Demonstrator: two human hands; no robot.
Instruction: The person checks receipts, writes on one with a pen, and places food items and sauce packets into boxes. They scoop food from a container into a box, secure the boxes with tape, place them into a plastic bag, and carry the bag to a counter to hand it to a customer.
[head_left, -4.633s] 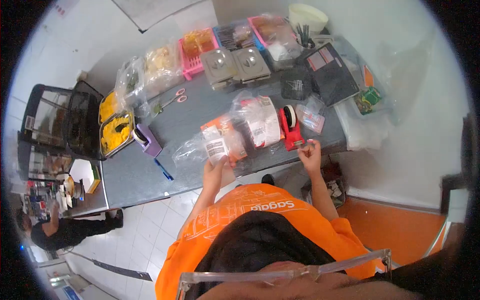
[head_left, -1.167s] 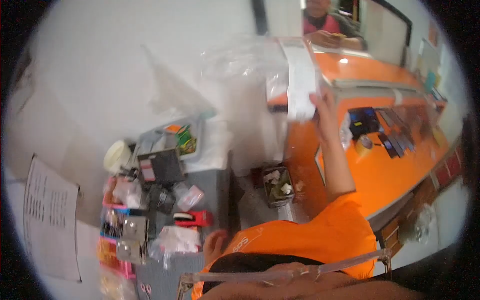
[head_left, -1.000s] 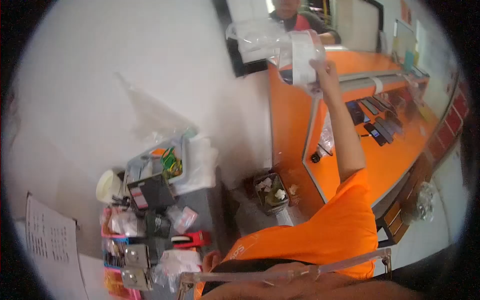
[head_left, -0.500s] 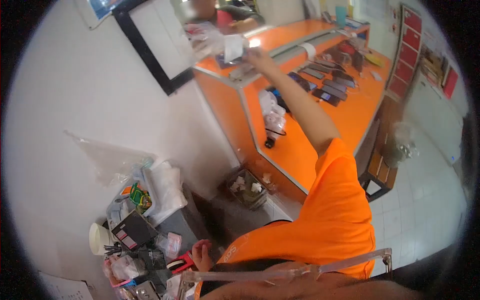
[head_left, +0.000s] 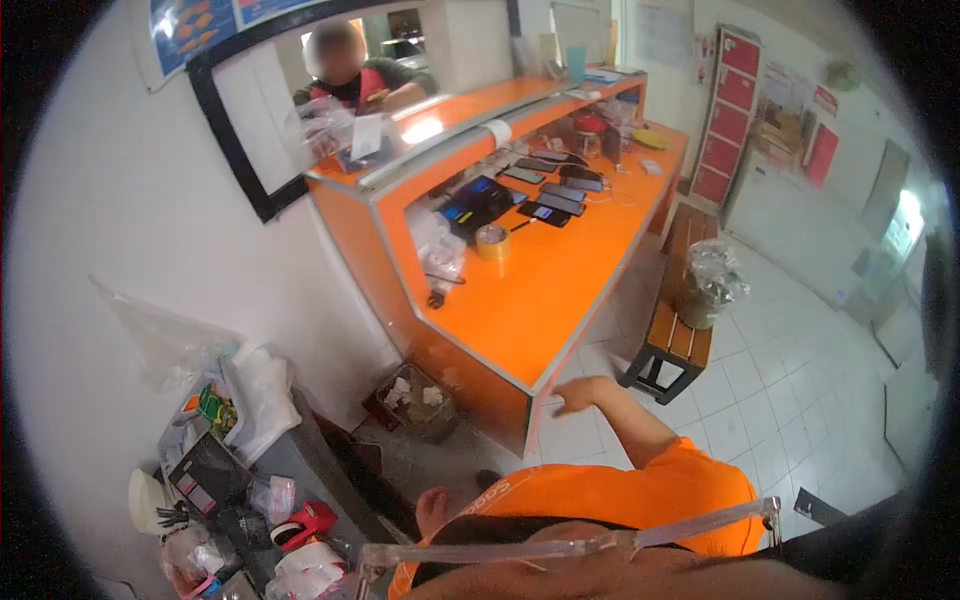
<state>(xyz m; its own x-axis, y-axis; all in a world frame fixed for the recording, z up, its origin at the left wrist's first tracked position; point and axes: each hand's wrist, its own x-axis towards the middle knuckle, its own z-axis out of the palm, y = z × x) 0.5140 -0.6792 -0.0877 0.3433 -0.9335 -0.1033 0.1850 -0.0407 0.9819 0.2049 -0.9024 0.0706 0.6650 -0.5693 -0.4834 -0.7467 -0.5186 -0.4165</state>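
My right hand (head_left: 577, 396), below an orange sleeve, is beside the front corner of the orange counter (head_left: 500, 335). Nothing shows in it, and its fingers look loosely extended. Low in front of my shirt is my left hand (head_left: 432, 511), small and blurred, its fingers hard to make out. To its left, a red tape dispenser (head_left: 306, 524) lies among cluttered supplies. On the counter's raised ledge, a clear plastic bag (head_left: 325, 128) and a white-labelled packet (head_left: 367, 135) sit before a person (head_left: 365, 85) behind the window.
Several phones (head_left: 560, 200), a tape roll (head_left: 492, 242) and a dark tablet-like device (head_left: 476, 203) lie on the counter's lower top. A waste bin (head_left: 415, 400) stands by its base. A wooden bench (head_left: 665, 320) carries a plastic-lined container (head_left: 708, 285). Red lockers (head_left: 725, 115) stand behind.
My right hand has drawn back from the packet on the ledge, down to the counter's front corner. The packet stays on the ledge. My left hand is now farther from the tape dispenser.
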